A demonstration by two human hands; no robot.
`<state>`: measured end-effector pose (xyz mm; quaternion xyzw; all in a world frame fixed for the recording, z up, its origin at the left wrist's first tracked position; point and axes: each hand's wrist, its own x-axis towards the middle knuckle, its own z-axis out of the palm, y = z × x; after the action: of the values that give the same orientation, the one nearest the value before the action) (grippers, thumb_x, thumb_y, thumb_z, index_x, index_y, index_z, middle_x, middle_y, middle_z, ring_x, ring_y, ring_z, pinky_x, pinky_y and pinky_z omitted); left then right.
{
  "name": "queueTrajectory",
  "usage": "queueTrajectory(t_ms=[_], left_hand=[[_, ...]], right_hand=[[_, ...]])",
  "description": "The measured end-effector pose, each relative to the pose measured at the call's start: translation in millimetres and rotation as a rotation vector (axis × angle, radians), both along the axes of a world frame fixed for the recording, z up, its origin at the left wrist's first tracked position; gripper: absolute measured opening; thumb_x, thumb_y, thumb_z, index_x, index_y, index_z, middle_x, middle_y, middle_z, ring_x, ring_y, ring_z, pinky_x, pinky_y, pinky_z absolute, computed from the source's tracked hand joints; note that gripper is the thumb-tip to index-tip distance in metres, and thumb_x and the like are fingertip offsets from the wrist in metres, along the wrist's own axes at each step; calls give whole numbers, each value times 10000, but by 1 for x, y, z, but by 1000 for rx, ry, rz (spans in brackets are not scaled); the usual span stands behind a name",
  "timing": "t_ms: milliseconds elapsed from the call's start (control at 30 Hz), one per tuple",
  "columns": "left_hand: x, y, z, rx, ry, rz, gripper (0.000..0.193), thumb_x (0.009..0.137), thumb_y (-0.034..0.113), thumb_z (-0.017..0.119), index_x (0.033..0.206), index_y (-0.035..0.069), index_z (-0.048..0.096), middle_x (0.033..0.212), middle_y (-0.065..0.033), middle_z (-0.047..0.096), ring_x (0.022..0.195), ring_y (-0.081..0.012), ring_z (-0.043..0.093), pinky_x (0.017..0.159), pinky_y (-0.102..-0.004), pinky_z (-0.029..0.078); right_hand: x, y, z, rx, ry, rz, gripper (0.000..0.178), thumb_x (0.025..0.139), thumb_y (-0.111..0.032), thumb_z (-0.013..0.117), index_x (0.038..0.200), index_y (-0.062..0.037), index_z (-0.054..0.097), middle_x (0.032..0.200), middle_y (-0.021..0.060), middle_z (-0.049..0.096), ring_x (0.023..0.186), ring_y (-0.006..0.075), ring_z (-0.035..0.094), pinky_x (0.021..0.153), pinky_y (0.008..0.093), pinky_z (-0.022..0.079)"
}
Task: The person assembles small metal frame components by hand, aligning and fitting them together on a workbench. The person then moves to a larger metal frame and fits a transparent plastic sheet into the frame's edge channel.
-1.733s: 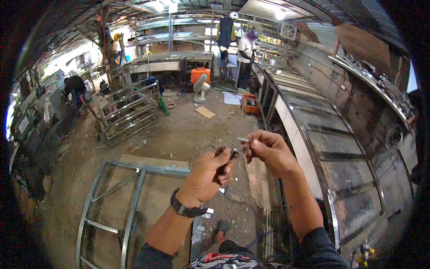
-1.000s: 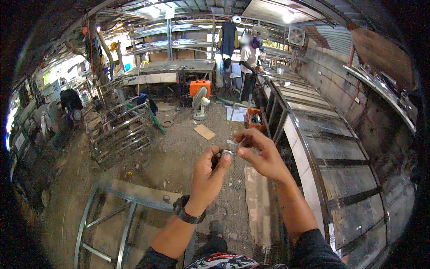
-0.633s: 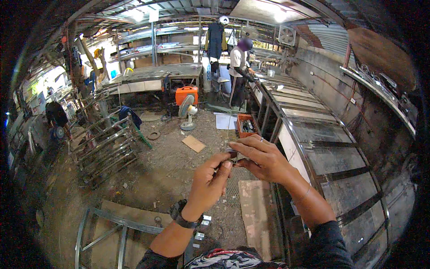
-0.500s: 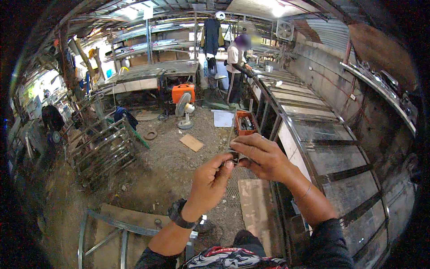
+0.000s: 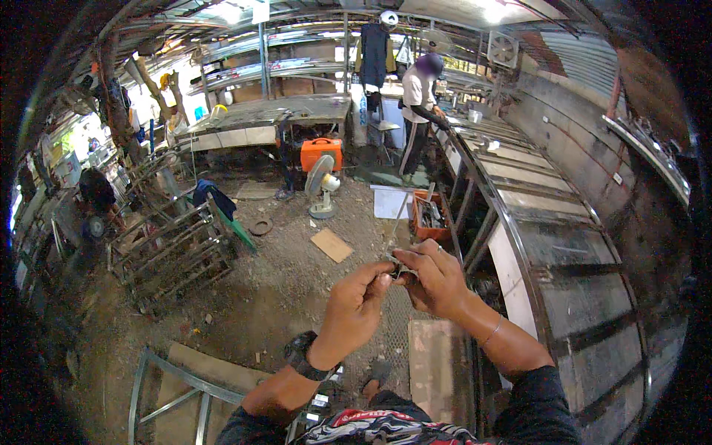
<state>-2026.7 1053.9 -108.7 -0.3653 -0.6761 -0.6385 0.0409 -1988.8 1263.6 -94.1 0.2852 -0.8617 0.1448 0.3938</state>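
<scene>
Found gripped between thumb and fingertips of the left hand, and from the other side by thumb and fingers of the right hand: a small metal piece. Both grips closed down to a narrow pinch. Noted on the piece: grey and dark tones, a slight glint; mostly covered by fingertips, so impossible to tell whether single or in two parts. Held in mid-air over a bare, gritty dirt floor. Noted on the left wrist: a black watch. Seen below right: a flat board with worn, patchy colour. At lower left, a metal frame with a diagonal brace, lying over a brown sheet. Along the right, a long metal-edged bench with slats and dull panels, beside a grey wall. Further out on the floor, a tan rectangular piece, an orange crate containing metal items, and a standing fan near an orange case. To the left, a tilted metal rack with dark cloth at one end. At the rear, a broad table, shelving stacked with long bars, and a person in a light top, bowed at the bench's far end.
</scene>
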Motion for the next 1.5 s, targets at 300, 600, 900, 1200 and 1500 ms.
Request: queueTrajectory(t_ms=[300, 600, 900, 1200, 1500], left_hand=[[-152, 87, 19, -221, -56, -55, 293, 1101, 222, 599, 1278, 13, 706, 1120, -136, 771, 1011, -206, 718, 906, -349, 551], [-234, 131, 52, -406, 80, -130, 281, 1085, 204, 603, 1280, 21, 690, 1096, -168, 761, 1023, -271, 735, 905, -395, 555], [-316, 201, 32, -277, 136, -77, 158, 1085, 110, 592, 1189, -4, 628, 912, -175, 697, 800, -254, 677, 737, -379, 523], [-461, 264, 15, -262, 93, -46, 210, 1091, 178, 588, 1182, 2, 657, 979, -175, 717, 856, -265, 692, 791, -382, 534], [-594, 321, 22, -307, 30, -185, 312, 1100, 302, 592, 1186, 15, 681, 1045, -172, 739, 942, -287, 702, 867, -401, 537]], right_hand=[[-135, 95, 39, 99, 149, -40, 598, 773, -196, 894, 1311, -64, 670, 1135, 142, 672, 1030, 341, 651, 911, 483, 535], [-224, 161, 104, 604, 157, 36, 492, 808, -418, 751, 1189, -110, 699, 1159, 53, 680, 1153, 260, 639, 1139, 504, 447], [-319, 228, 72, 651, 208, -33, 448, 862, -414, 702, 1181, -99, 701, 1174, 55, 695, 1144, 251, 642, 1111, 494, 462], [-462, 288, 58, 627, 178, -51, 505, 842, -465, 728, 1190, -99, 715, 1174, 54, 694, 1123, 245, 640, 1080, 497, 469], [-581, 352, 64, 601, 127, -49, 507, 789, -422, 782, 1178, -104, 714, 1172, 49, 689, 1125, 239, 636, 1053, 483, 474]])
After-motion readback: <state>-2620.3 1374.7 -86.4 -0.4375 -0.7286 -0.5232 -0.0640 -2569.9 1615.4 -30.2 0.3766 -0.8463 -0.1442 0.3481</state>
